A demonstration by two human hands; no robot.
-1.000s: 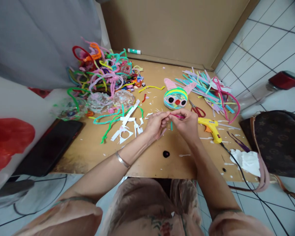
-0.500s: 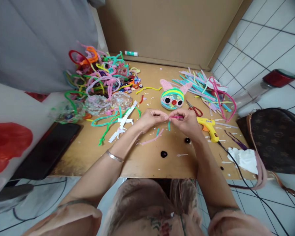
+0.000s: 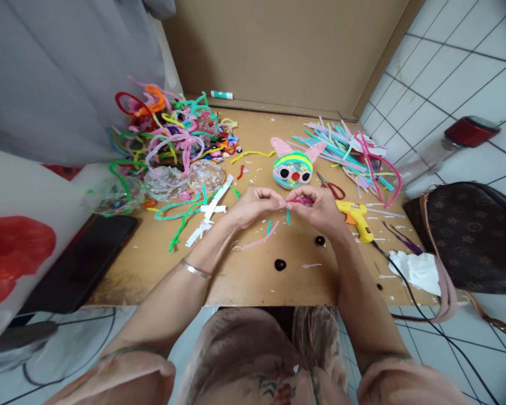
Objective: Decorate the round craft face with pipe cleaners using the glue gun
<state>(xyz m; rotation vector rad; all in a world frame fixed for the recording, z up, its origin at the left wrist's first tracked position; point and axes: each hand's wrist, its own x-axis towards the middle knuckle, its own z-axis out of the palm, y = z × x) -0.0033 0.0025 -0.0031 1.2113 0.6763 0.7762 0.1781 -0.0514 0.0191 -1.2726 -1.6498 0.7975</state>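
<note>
Over the middle of the wooden table, my left hand [image 3: 259, 205] and my right hand [image 3: 314, 206] meet at their fingertips. Both are closed in a pinch on a short magenta pipe cleaner [image 3: 300, 201], most of it lying along my right fingers. Just beyond stands a round clear ornament [image 3: 294, 169] wrapped in teal and yellow pipe cleaners, with pink ears, black eyes and a red nose. Below my hands lie a teal scrap [image 3: 269, 226] and a pink strip [image 3: 261, 237]. Two black discs, one [image 3: 280, 264] nearer me and one [image 3: 319, 240] by my right wrist, rest there too.
Red-handled scissors [image 3: 336, 190] and a yellow glue gun [image 3: 357, 218] with a cord lie to the right. Loose pipe cleaners [image 3: 337, 143] are at the back right, a tangled heap [image 3: 172, 129] at the back left. A phone [image 3: 80, 259] and a handbag [image 3: 468, 236] flank the table.
The view has shifted slightly. Both hands keep the same pinch on the magenta pipe cleaner, with barely any movement of the fingers.
</note>
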